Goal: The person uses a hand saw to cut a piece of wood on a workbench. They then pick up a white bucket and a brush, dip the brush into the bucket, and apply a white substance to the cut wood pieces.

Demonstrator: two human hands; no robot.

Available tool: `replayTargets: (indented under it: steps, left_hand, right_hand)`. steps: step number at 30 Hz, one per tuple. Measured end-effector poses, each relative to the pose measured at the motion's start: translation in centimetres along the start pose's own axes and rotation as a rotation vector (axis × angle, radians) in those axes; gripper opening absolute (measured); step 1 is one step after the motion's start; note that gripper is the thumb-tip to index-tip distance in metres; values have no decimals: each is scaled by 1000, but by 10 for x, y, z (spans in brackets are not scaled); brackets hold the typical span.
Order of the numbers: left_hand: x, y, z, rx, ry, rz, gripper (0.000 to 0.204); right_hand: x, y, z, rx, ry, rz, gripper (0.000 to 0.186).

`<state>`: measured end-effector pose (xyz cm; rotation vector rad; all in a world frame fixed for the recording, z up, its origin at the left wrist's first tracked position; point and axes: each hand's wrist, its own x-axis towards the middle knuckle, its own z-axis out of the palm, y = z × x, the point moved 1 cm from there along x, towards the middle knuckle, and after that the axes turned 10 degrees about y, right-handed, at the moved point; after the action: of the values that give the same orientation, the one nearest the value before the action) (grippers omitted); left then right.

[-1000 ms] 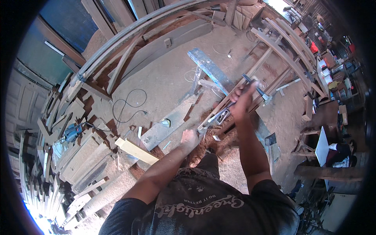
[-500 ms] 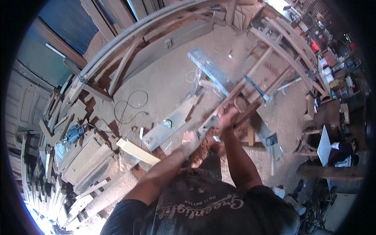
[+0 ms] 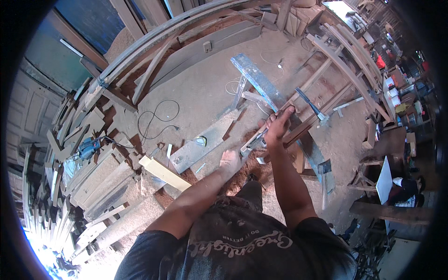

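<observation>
My left hand (image 3: 230, 159) is closed around the near end of a narrow wooden piece (image 3: 255, 139). Farther up the same piece, my right hand (image 3: 278, 125) grips it, the fingers partly hidden. The wood slants away to the right across a blue-painted plank (image 3: 254, 76), which is worn and dusty. Just beyond my right hand, a hammer-like tool (image 3: 308, 103) with a dark handle rests over reddish-brown wooden rails (image 3: 302, 130). What lies under my hands is partly covered by them.
A dusty board (image 3: 191, 156) carries a small roundish item. A pale yellow wood strip (image 3: 164, 173) lies left of my left arm. A blue power tool (image 3: 88, 148), a looped cable (image 3: 158, 119) and heaped offcuts fill the left. A wooden frame (image 3: 347, 70) stands far right.
My right hand has shifted slightly up and right along the wooden piece. My left hand has moved a little right and upward. The whole view has shifted slightly.
</observation>
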<state>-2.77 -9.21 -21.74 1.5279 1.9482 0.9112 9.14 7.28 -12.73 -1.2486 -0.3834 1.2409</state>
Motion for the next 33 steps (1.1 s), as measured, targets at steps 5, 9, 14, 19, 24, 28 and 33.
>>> replayTargets:
  steps: [5,9,14,19,24,28,33]
  left_hand:
    - [-3,30,-15,56,-83,-42,49]
    - [-14,25,-1,5,-126,-22,61]
    - [-20,10,11,66,-148,-56,66]
    - [-7,12,-7,30,-125,-118,64]
    - [-4,1,6,-21,18,46,60]
    - [-5,-8,12,-13,29,14,61]
    - [-3,-6,9,0,-47,-58,58]
  right_hand:
    - [16,-10,-11,-40,38,131,72]
    - [-2,-22,-19,-55,74,142,73]
    - [-16,-39,-16,-39,30,157,76]
    - [-6,-101,0,229,-116,138,72]
    - [-11,-83,8,111,-28,110,68]
    - [-13,-21,-24,-198,-202,-808,68]
    - [-16,16,-23,57,-312,-460,56]
